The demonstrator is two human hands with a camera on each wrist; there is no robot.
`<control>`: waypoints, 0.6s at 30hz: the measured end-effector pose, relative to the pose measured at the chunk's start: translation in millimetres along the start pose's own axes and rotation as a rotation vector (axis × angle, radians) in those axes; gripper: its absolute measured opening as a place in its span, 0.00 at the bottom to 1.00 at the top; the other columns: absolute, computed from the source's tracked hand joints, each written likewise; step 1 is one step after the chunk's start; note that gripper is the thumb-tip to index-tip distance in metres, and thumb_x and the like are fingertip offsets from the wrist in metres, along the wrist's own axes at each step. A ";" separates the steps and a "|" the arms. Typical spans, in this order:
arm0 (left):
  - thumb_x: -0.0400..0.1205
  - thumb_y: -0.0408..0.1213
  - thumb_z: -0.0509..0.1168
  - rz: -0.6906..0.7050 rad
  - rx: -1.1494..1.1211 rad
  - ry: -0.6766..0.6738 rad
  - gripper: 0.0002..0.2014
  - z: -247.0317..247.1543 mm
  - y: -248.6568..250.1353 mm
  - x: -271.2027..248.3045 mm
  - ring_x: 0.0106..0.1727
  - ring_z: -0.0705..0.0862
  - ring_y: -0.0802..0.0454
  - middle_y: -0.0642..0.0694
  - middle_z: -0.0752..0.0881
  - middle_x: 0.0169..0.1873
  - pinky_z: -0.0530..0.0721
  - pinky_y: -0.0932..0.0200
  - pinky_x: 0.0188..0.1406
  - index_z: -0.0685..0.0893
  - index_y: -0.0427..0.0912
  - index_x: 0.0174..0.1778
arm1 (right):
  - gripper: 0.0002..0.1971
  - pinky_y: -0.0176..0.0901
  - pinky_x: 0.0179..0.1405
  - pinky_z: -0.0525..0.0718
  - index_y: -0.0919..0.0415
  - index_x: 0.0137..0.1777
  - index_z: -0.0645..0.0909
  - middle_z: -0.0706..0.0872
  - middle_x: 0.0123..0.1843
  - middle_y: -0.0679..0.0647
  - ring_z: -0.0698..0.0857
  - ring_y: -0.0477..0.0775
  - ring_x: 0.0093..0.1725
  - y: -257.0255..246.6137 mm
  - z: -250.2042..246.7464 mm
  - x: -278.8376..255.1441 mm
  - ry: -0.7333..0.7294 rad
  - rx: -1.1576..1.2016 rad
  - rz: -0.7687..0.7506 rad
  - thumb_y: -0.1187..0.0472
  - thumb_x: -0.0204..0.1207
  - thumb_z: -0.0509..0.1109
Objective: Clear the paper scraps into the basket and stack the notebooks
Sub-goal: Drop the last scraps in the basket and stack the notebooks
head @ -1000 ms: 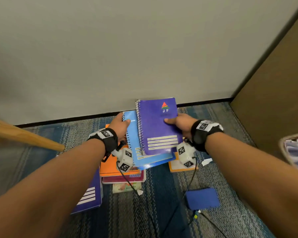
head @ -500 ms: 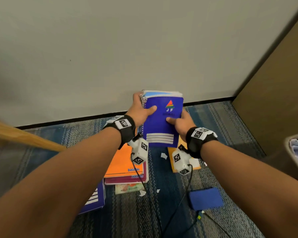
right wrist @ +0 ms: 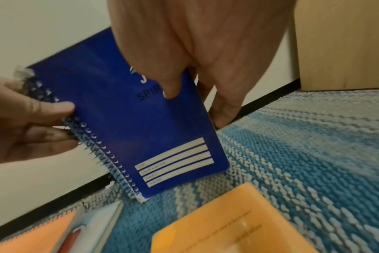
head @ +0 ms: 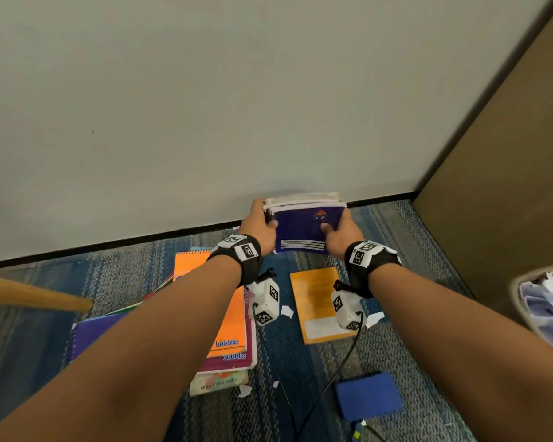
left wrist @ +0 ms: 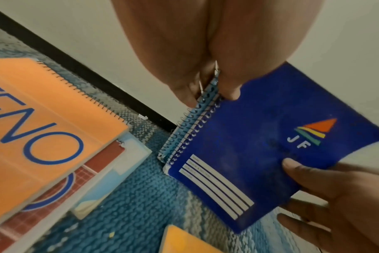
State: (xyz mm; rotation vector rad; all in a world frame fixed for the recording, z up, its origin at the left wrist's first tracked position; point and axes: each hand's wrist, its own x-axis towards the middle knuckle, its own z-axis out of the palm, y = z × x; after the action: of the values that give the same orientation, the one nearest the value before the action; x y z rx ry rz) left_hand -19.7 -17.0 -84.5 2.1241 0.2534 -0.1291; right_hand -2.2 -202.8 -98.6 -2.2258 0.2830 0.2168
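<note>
Both hands hold a dark blue JF spiral notebook [head: 304,231] upright near the wall, with a light blue spiral notebook [left wrist: 185,130] pressed behind it. The pair's lower edge is down at the carpet. My left hand [head: 262,223] grips the spiral side [left wrist: 206,82]. My right hand [head: 336,229] grips the other side, thumb on the cover [right wrist: 171,85]. An orange "bubbles" notebook [head: 227,314] tops a loose pile on the left. A yellow-orange notebook [head: 316,304] lies flat below my right wrist. White paper scraps [head: 286,311] dot the carpet.
A basket [head: 517,301] holding crumpled paper sits at the right edge beside a brown cabinet panel [head: 508,186]. A purple notebook [head: 93,333] lies under my left forearm. A blue pad [head: 367,395] and cables lie nearer to me. A wooden leg [head: 35,296] juts in from the left.
Both hands squared the two blue notebooks together, tipped them upright and moved them away from the pile toward the wall. The yellow-orange notebook and scraps beneath them are now uncovered.
</note>
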 end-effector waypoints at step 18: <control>0.78 0.26 0.60 -0.100 -0.065 -0.079 0.25 26.7 -35.4 43.3 0.56 0.84 0.40 0.43 0.85 0.59 0.82 0.53 0.54 0.69 0.45 0.72 | 0.25 0.52 0.67 0.79 0.53 0.75 0.69 0.84 0.67 0.55 0.83 0.60 0.65 24.4 26.0 59.8 -0.113 -0.049 -0.050 0.62 0.79 0.68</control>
State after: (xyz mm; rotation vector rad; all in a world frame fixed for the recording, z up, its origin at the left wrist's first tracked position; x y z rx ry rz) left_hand 14.3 -15.5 -136.2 2.0371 0.3125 -0.2598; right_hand 47.0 -204.8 -148.0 -2.2572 0.1620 0.3240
